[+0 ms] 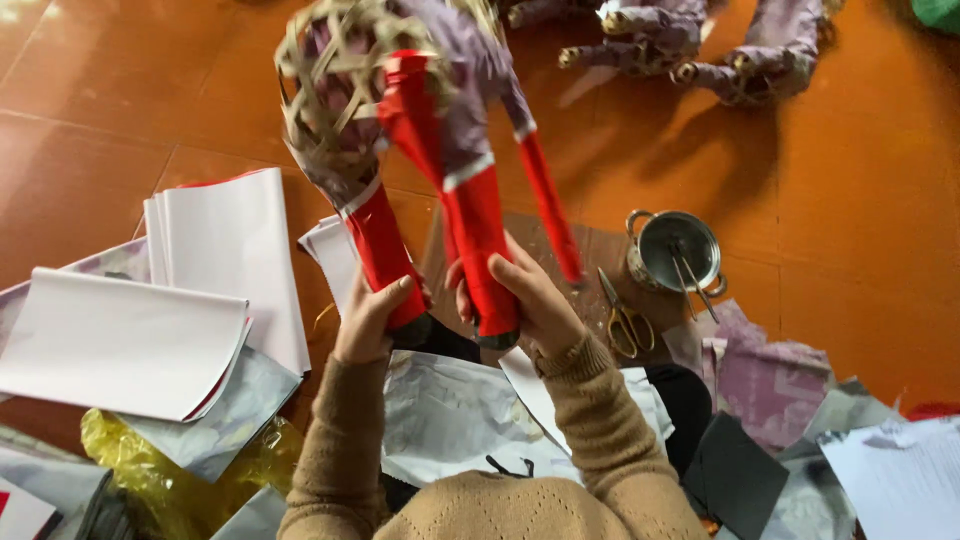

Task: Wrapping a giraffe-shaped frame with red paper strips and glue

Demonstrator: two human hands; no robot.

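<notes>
- I see the left hand (368, 322) wrapped tight round the foot of one red leg (381, 252) of a woven-bamboo animal frame (345, 95), thumb up along the red paper.
- Right hand (530, 300) grips the next red leg (470, 215) near its dark lower end, fingers curled round it.
- Frame is held up off the floor, legs pointing down at me, body at top of view. Bamboo lattice bare on the left side, purple paper covering the right.
- A third red leg (548, 205) hangs free to the right of the gripped pair, neither hand on it.
- White bands sit where red paper meets purple on the legs.
- Scissors (622, 318) with yellow handles lie on the floor just right of the right hand.
- Small metal pot (678, 250) with sticks in it, just beyond the scissors.
- Folded white paper sheets (150, 300) stacked on the left, red on their undersides.
- Yellow plastic bag (170, 470) lower left.
- Purple paper scraps (765, 375) lower right.
- More purple-covered figures (700, 45) on the orange tiled floor (860, 220), top right, well apart from the hands.
</notes>
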